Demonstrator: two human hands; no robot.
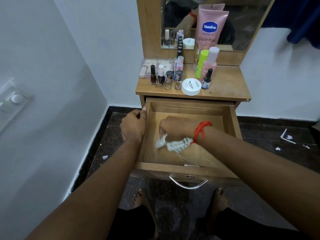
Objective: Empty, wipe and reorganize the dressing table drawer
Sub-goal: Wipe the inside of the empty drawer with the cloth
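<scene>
The wooden drawer [187, 108] of the dressing table stands pulled out, and nothing lies on its floor except a cloth. My right hand [174, 127], with a red thread at the wrist, is inside the drawer and grips a crumpled white patterned cloth [173, 144] against the drawer floor. My left hand [134, 126] holds the drawer's left wall, thumb over the rim. On the table top [228, 84] stand several nail polish bottles [161, 75], a white round jar [191, 86], a pink Vaseline tube [210, 32], a green tube and a pink bottle.
A clear plastic box [149, 66] sits at the table top's back left, under the mirror [242, 23]. The metal drawer handle [188, 184] faces me above my bare feet. Paper scraps [287, 135] lie on the dark floor at right. A white wall runs along the left.
</scene>
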